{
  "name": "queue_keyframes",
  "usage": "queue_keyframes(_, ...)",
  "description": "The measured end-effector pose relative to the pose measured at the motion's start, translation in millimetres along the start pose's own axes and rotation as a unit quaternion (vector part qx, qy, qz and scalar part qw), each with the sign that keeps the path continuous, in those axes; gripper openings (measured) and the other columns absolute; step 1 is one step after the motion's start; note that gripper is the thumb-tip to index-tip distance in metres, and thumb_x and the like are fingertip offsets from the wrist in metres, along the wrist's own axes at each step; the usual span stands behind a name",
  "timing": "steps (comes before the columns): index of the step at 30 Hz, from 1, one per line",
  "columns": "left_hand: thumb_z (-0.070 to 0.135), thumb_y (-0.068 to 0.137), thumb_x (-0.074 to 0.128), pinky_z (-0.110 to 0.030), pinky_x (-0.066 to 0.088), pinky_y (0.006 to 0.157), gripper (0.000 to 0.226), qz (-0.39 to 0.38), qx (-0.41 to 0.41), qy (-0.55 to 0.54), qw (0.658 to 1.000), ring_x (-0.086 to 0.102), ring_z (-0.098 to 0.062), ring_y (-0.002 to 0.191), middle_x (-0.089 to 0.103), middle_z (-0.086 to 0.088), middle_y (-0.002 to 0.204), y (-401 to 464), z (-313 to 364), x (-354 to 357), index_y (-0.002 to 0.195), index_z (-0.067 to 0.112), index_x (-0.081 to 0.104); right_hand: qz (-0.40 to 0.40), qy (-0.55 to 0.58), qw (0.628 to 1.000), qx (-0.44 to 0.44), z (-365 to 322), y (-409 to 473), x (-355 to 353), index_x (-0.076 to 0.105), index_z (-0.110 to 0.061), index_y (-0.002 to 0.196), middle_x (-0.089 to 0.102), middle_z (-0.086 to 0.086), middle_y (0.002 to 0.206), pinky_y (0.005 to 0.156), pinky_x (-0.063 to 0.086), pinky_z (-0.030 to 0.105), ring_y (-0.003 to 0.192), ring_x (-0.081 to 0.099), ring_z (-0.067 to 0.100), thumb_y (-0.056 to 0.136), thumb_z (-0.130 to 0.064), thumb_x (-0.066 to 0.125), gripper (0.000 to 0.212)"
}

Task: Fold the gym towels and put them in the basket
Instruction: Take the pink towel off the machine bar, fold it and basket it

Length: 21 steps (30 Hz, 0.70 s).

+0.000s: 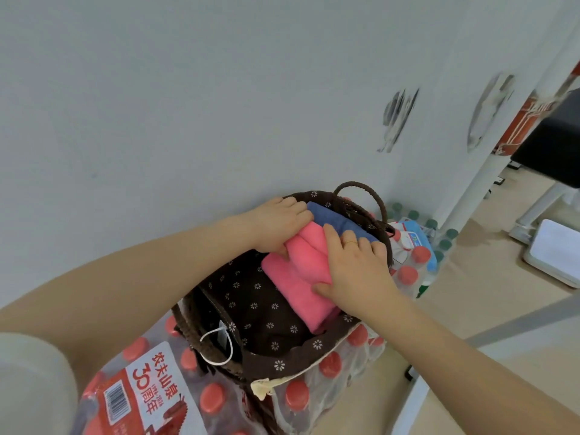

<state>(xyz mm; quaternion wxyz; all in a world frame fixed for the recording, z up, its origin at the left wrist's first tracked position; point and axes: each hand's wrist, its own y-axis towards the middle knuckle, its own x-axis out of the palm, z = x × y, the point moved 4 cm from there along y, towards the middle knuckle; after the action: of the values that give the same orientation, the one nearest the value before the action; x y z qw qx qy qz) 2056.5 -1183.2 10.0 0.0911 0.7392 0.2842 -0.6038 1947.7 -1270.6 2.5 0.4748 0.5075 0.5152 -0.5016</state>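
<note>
A brown woven basket [282, 362] with a dark floral lining stands on shrink-wrapped packs of water bottles. Inside it lies a folded pink towel [298, 287], with a folded blue towel [339, 221] behind it against the far wall of the basket. My left hand [279, 224] grips the far left end of the pink towel, fingers curled over it. My right hand [354, 268] lies on the towel's right side, thumb pressed against its edge and fingers reaching over the top toward the blue towel.
Packs of red-capped water bottles [213, 397] carry the basket, with more bottles [414, 262] at its right. A grey wall rises close behind. A white post [489, 164] and white table frame stand to the right, over a beige floor.
</note>
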Motion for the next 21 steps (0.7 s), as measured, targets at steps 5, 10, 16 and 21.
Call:
queue_keyframes(5,0.026,0.071,0.073,-0.032,0.032,0.101,0.081,0.052,-0.066,-0.095,0.992,0.04,-0.027,0.122,0.035,-0.011,0.134,-22,-10,-6,0.136,0.007,0.028,0.16,-0.09,0.954,-0.235,-32,0,-14,0.066,-0.011,0.107,0.066,0.011,0.112,0.105,0.03,0.045,0.112,0.059,0.03,0.071,-0.027,0.06,0.04)
queue_keyframes(10,0.031,0.082,0.065,-0.021,0.036,0.077,0.043,-0.119,-0.079,-0.212,0.967,0.053,-0.022,0.101,0.056,-0.01,0.116,-64,-5,8,0.113,0.007,0.048,0.038,-0.163,0.901,-0.4,-53,0,1,0.071,-0.016,0.093,0.069,0.005,0.107,0.103,0.041,0.035,0.112,0.059,0.023,0.083,-0.012,0.03,0.042)
queue_keyframes(16,0.053,0.083,0.055,-0.034,0.016,0.114,0.071,-0.394,-0.081,-0.234,0.885,0.016,-0.02,0.143,0.012,-0.001,0.157,-98,21,35,0.144,0.04,0.02,-0.123,-0.337,0.868,-0.344,-48,18,21,0.004,-0.03,0.148,-0.006,0.003,0.158,0.11,-0.021,0.047,0.145,-0.012,0.023,0.092,-0.05,0.032,0.066)
queue_keyframes(21,0.056,0.082,0.055,-0.038,0.011,0.116,0.065,-0.427,-0.072,-0.202,0.878,0.005,-0.029,0.144,-0.013,-0.006,0.156,-103,24,35,0.139,0.051,0.023,-0.127,-0.339,0.856,-0.369,-37,26,17,0.005,-0.035,0.148,-0.009,0.0,0.158,0.108,-0.023,0.05,0.144,-0.016,0.025,0.078,-0.074,0.039,0.087)
